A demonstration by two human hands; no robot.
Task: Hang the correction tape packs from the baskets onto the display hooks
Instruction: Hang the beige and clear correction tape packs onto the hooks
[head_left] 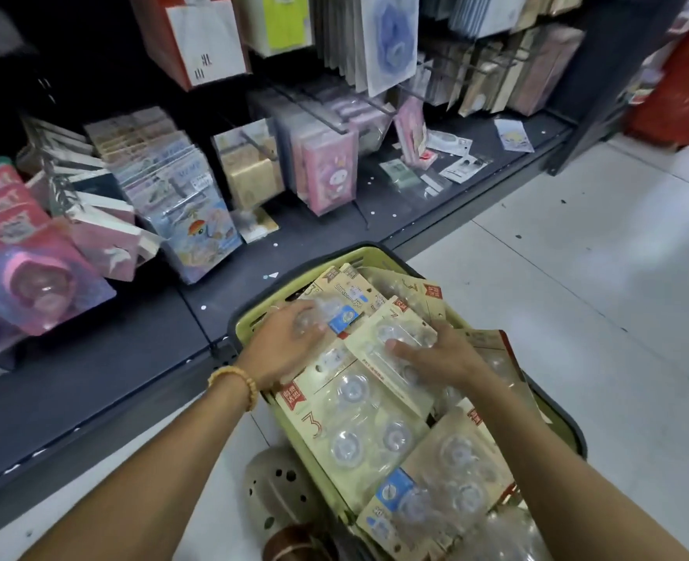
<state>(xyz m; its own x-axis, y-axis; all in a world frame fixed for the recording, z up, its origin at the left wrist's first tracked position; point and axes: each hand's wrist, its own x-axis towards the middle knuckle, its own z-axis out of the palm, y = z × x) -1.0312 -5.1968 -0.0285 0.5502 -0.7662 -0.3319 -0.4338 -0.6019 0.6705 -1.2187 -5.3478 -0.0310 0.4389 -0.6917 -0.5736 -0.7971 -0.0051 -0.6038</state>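
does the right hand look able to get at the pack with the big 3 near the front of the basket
Probably yes. The right hand rests on a tilted pack directly beside the pack with the 3, which lies on top of the pile in the green basket; only the tilted pack's lower edge overlaps it.

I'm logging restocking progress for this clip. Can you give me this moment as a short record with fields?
setting: shop aisle, dark low shelf beneath hooks of hanging stationery
container: green plastic basket on the pale floor
contents: beige card correction tape packs with clear blisters, piled loosely
left hand: resting on a pack at the basket's far left
right hand: fingers on a tilted pack mid-basket
progress: no pack lifted out yet
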